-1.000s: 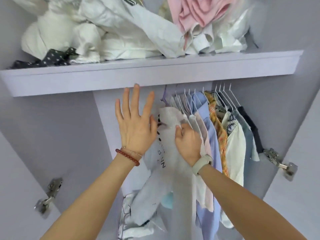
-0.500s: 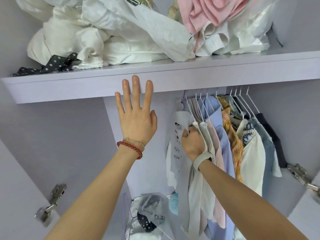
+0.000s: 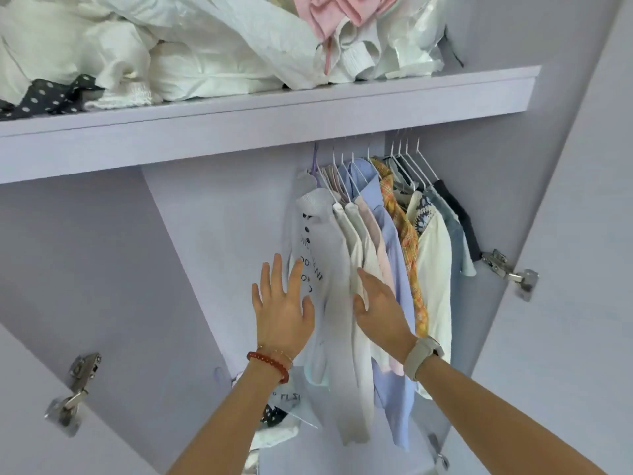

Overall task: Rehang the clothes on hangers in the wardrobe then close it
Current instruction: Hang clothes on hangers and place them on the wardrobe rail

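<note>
Single head view, close, angled upward into open wardrobe [image 3: 205, 234].

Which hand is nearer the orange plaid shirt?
The right hand. It lies on the pale garments just left of the orange plaid shirt; the left hand is farther left, on the grey printed top.

Home bedroom: lilac wardrobe [image 3: 565, 166], hung shirts [image 3: 387, 241].

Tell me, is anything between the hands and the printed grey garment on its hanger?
Nothing visible. The left hand lies open on the printed grey garment, and the right hand lies open at its right edge, against the neighbouring shirts.
</note>
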`<state>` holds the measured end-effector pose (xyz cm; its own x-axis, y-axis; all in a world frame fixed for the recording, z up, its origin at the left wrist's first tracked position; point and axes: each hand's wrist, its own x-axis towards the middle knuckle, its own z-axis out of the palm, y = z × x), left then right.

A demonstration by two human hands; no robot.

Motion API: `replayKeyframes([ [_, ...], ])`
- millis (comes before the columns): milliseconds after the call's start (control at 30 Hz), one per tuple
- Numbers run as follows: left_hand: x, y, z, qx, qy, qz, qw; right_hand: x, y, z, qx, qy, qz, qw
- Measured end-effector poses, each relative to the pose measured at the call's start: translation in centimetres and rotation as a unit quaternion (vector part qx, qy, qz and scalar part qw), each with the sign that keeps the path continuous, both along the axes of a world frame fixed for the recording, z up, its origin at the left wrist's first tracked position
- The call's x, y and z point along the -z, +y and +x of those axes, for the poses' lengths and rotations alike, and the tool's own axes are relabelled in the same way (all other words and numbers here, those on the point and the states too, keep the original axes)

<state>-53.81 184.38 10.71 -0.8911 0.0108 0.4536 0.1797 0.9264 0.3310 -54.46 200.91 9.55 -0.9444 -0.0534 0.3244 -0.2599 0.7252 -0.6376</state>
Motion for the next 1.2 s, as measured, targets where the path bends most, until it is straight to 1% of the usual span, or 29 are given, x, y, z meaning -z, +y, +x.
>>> replayKeyframes([
  [100,4.8,1.0,2.8,0.036,-0.081,-0.021,0.996,4.1,1.9,5.4,0.053,-0.015,0.033,0.998],
  [200,9.2,3.0,6.2,0.087,-0.139,-0.048,0.985,8.3,4.8,11.6,0.144,-0.067,0.068,0.985],
  [300,12.9,6.3,9.8,0.162,-0.180,-0.081,0.967,12.1,7.8,18.9,0.235,-0.146,0.085,0.957],
  [400,15.0,10.6,13.5,0.255,-0.211,-0.068,0.941,14.2,10.6,26.3,0.322,-0.221,0.067,0.918],
  [467,15.7,13.6,16.0,0.320,-0.220,-0.059,0.920,15.0,12.4,30.9,0.376,-0.266,0.054,0.886],
  [533,16.2,16.8,18.3,0.385,-0.224,-0.063,0.893,15.3,14.0,35.3,0.428,-0.290,0.033,0.855],
  [733,16.5,27.5,25.9,0.539,-0.251,-0.086,0.800,15.7,17.8,47.3,0.588,-0.291,-0.049,0.753],
  [800,16.4,30.9,28.7,0.583,-0.256,-0.082,0.767,15.9,19.0,50.8,0.633,-0.290,-0.084,0.713],
  [900,16.5,36.3,33.5,0.651,-0.255,-0.093,0.708,16.4,21.0,56.5,0.693,-0.281,-0.128,0.651],
  [1033,17.6,43.8,40.1,0.716,-0.251,-0.129,0.638,17.8,24.9,63.9,0.762,-0.258,-0.176,0.568],
  [1200,20.4,52.1,47.7,0.743,-0.247,-0.234,0.576,20.0,31.2,73.0,0.819,-0.236,-0.252,0.459],
])
